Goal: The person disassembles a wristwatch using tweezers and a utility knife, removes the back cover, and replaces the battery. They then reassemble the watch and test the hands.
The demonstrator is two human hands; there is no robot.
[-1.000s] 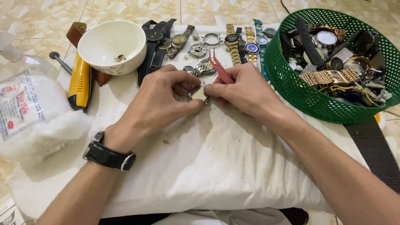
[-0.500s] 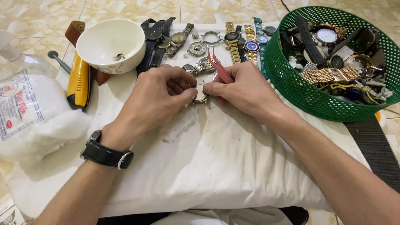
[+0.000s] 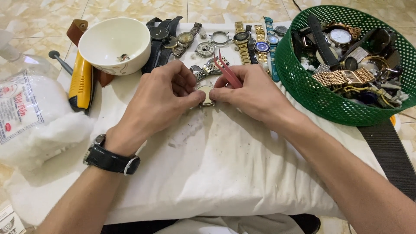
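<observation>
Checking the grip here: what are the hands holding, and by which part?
Both hands pinch a round watch case by its opposite edges. The right hand also holds red tweezers at their lower end.

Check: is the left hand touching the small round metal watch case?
Touching. Head view shows left hand fingers pinching the small round metal watch case edge, no gap.
</observation>
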